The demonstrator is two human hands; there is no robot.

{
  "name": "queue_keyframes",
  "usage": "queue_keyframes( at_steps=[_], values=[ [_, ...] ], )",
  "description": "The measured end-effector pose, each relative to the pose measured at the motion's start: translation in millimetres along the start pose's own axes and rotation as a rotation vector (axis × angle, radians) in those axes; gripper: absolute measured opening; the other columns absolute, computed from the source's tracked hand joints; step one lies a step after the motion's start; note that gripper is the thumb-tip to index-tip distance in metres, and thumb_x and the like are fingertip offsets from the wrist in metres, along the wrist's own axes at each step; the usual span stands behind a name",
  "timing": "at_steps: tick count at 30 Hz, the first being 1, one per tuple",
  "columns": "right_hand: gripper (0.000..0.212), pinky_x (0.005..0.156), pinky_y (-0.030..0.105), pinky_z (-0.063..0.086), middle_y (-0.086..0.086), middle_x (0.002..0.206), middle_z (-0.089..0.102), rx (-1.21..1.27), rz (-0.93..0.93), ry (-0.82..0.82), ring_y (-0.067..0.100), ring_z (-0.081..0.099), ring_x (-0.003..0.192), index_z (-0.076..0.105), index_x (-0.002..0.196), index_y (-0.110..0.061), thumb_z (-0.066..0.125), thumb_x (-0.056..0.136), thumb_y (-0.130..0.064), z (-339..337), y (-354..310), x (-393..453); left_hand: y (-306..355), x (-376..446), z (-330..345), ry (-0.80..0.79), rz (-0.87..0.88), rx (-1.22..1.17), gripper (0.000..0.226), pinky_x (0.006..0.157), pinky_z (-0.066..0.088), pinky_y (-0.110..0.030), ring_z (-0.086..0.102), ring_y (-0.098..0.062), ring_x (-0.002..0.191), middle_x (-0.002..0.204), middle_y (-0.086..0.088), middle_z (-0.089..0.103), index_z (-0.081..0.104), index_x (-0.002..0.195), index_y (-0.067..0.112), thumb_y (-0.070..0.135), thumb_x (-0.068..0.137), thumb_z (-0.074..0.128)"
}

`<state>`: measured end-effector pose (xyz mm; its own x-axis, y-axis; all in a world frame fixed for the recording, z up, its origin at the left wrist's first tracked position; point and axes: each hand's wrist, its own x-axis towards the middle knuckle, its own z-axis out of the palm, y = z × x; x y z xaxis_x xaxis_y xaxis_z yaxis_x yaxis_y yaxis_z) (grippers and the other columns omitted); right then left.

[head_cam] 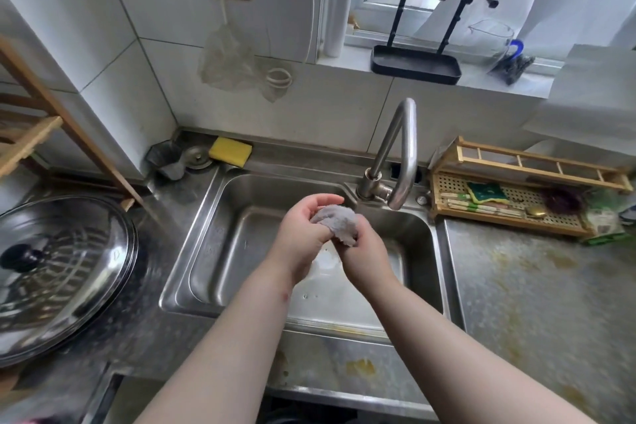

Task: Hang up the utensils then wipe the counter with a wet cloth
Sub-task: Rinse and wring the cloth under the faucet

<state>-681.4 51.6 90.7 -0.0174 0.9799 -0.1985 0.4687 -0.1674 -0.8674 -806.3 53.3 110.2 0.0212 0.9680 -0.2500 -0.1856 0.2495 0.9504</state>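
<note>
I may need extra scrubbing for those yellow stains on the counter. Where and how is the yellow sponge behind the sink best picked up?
Grip the yellow sponge across its two long side faces, coming down from above and from the front. It lies flat on the steel ledge, with the wall close behind and a strainer to its left, so top and front seem freest. Both hands are busy with the cloth.

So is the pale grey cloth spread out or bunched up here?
Bunched up: the pale grey cloth is wadded between the left hand and right hand above the steel sink.
</note>
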Motion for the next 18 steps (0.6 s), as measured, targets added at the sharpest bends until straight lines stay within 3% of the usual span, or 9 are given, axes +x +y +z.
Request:
queue_keyframes(
  at_steps=[3, 6, 9, 12, 14, 15, 18],
  values=[
    [0.027, 0.065, 0.026, 0.042, -0.009, 0.088, 0.067, -0.159, -0.006, -0.012, 0.017, 0.061, 0.083, 0.061, 0.103, -0.022, 0.054, 0.087, -0.002, -8, 0, 4, -7, -3, -31, -0.009, -0.075, 0.299, 0.060, 0.081, 0.051, -0.020, 0.063, -0.017, 0.110, 0.132, -0.005, 0.063, 0.061, 0.125, 0.026, -0.008, 0.077, 0.071],
    [0.048, 0.075, 0.023, 0.042, -0.003, 0.106, 0.069, -0.350, -0.082, -0.114, 0.014, 0.060, 0.093, 0.063, 0.121, -0.023, 0.049, 0.083, 0.003, -7, -8, 10, -9, -8, -45, -0.150, -0.208, 0.573, 0.100, 0.085, 0.048, -0.019, 0.058, -0.004, 0.108, 0.144, 0.007, 0.046, 0.029, 0.153, 0.034, 0.006, 0.071, 0.078],
    [0.063, 0.080, 0.025, 0.047, -0.004, 0.113, 0.069, -0.344, -0.112, -0.180, 0.014, 0.062, 0.101, 0.063, 0.128, -0.027, 0.048, 0.077, 0.006, 3, -18, 9, -11, -8, -35, -0.255, -0.225, 0.588, 0.122, 0.094, 0.052, -0.026, 0.060, -0.013, 0.116, 0.143, 0.003, 0.050, 0.004, 0.157, 0.041, 0.010, 0.068, 0.081],
    [0.066, 0.087, 0.033, 0.055, -0.002, 0.113, 0.069, -0.106, -0.078, -0.088, 0.017, 0.064, 0.103, 0.063, 0.127, -0.025, 0.047, 0.073, 0.010, 10, -23, 5, -15, -1, -29, -0.135, -0.177, 0.368, 0.106, 0.079, 0.057, -0.027, 0.067, -0.015, 0.094, 0.132, -0.004, 0.058, 0.018, 0.157, 0.035, -0.009, 0.074, 0.067],
    [0.064, 0.094, 0.039, 0.054, -0.001, 0.115, 0.067, 0.007, -0.039, -0.095, 0.018, 0.063, 0.108, 0.061, 0.127, -0.028, 0.045, 0.075, 0.007, 15, -21, 5, -19, 4, -30, -0.105, -0.174, 0.206, 0.102, 0.074, 0.055, -0.039, 0.065, -0.022, 0.088, 0.125, -0.008, 0.060, 0.027, 0.154, 0.033, -0.014, 0.070, 0.061],
    [0.065, 0.098, 0.044, 0.053, 0.000, 0.119, 0.066, 0.032, -0.021, -0.121, 0.021, 0.061, 0.112, 0.058, 0.127, -0.035, 0.043, 0.075, 0.001, 18, -20, 5, -20, 5, -30, -0.120, -0.184, 0.154, 0.100, 0.071, 0.052, -0.041, 0.063, -0.025, 0.086, 0.120, -0.010, 0.062, 0.030, 0.153, 0.032, -0.013, 0.068, 0.058],
    [0.074, 0.109, 0.062, 0.040, 0.002, 0.139, 0.053, 0.032, 0.027, -0.195, 0.035, 0.044, 0.135, 0.044, 0.125, -0.064, 0.035, 0.069, -0.016, 25, -14, 8, -18, 8, -29, -0.223, -0.217, 0.023, 0.082, 0.054, 0.051, -0.030, 0.066, -0.020, 0.071, 0.100, -0.016, 0.064, 0.043, 0.143, 0.019, -0.027, 0.075, 0.047]
  ],
)
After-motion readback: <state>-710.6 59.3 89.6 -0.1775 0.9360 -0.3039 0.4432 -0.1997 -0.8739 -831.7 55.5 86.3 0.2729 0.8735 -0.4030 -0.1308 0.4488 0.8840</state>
